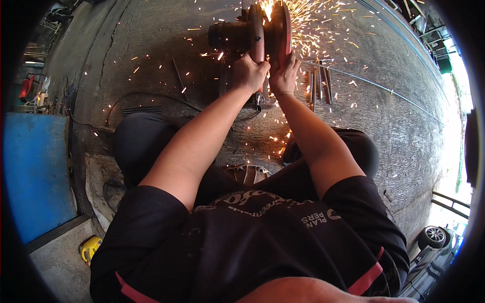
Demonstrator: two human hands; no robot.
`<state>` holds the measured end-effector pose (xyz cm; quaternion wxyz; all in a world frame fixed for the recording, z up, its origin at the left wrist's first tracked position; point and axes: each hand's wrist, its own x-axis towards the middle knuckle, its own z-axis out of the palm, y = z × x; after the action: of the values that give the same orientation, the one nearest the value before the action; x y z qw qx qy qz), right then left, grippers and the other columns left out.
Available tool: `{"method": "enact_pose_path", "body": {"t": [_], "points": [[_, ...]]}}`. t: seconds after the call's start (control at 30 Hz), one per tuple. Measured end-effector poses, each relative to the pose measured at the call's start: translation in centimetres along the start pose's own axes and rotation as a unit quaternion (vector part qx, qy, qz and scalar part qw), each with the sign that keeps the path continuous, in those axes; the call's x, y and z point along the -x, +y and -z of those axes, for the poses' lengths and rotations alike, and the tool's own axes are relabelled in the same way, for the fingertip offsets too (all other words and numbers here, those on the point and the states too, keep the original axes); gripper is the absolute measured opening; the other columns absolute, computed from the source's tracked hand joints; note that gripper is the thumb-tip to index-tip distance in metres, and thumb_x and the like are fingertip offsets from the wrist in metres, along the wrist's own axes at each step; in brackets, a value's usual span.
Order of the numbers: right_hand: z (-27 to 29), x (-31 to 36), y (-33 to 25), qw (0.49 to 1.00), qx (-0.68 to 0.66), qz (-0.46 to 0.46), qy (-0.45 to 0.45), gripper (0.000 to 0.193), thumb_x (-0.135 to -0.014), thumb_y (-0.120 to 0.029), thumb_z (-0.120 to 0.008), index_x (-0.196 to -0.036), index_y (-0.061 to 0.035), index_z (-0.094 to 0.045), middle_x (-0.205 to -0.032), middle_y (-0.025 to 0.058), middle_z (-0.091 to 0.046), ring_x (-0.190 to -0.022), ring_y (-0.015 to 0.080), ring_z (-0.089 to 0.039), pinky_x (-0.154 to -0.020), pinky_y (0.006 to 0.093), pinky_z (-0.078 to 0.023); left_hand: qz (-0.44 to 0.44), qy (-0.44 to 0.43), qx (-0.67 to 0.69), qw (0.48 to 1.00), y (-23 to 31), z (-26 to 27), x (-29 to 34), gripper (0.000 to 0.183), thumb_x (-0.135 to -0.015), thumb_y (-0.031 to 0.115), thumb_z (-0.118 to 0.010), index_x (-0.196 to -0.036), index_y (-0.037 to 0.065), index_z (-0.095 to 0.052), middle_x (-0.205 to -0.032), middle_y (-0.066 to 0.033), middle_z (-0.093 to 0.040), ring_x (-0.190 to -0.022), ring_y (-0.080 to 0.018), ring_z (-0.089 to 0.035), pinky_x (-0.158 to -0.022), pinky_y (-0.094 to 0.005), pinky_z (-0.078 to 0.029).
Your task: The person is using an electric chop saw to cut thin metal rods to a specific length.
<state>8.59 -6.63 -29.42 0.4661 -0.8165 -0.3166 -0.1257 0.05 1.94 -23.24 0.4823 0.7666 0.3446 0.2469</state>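
A cut-off saw with a dark motor (222,36) stands on the floor ahead of me. My left hand (250,73) is closed round its red handle (257,43). Close beside it, my right hand (285,76) grips the near edge of the red blade guard (288,28), its fingers lying up along the side. Bright sparks (270,7) burst from the far side of the saw and scatter right and back toward me. A long thin metal rod (364,78) runs from near my right fingertips out to the right. The blade's contact point is hidden.
Several short metal bars (318,86) lie right of the saw. A black cable (146,93) loops over the floor at left, near dark rods (143,109). A round ribbed metal piece (248,173) sits between my legs. A blue panel (38,171) and yellow tape measure (91,248) are far left.
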Motion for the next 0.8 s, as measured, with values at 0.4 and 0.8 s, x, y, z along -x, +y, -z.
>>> {"method": "enact_pose_path", "body": {"t": [0.4, 0.8], "points": [[-1.2, 2.4, 2.1, 0.997, 0.005, 0.066, 0.035, 0.063, -0.087, -0.013, -0.054, -0.137, 0.0018, -0.018, -0.118, 0.0308, -0.038, -0.104, 0.0481, -0.045, -0.089, 0.0494, -0.042, -0.134, 0.074, -0.018, 0.988, -3.3, -1.5, 1.5, 0.044, -0.068, 0.021, -0.062, -0.105, -0.003, -0.057, -0.068, -0.0158, -0.063, -0.062, -0.0275, -0.066, -0.060, -0.0379, -0.053], [-0.7, 2.4, 1.7, 1.000, -0.005, 0.011, -0.004, 0.067, -0.086, -0.014, -0.055, -0.139, 0.0005, -0.017, -0.121, 0.0286, -0.037, -0.106, 0.0466, -0.046, -0.090, 0.0472, -0.043, -0.013, 0.029, 0.001, 0.999, -2.8, -1.6, 1.7, 0.043, -0.068, 0.021, -0.062, -0.100, -0.006, -0.056, -0.073, -0.0270, -0.062, -0.073, -0.0411, -0.064, -0.064, -0.0444, -0.053]]}}
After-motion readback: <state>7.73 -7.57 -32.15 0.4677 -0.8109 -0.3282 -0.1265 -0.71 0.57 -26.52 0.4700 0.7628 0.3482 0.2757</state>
